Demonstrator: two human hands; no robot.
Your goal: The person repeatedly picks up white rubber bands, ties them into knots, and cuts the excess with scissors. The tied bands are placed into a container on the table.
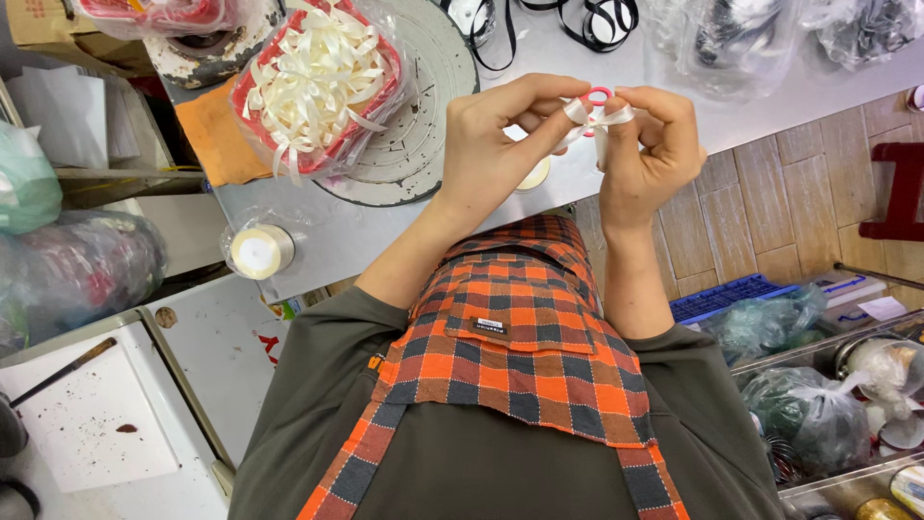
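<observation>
Pinching a cream ribbon bow [599, 117] between them, both hands sit near the top centre of the frame, above a grey table [539, 58]. Fingers of the left hand [496, 144] are closed on the bow's left side; those of the right hand [654, 149] are closed on its right. A small red ring [599, 94] shows just above the bow. A red basket [318, 82] of cream bows sits upper left, a ribbon spool [258, 251] lower left.
</observation>
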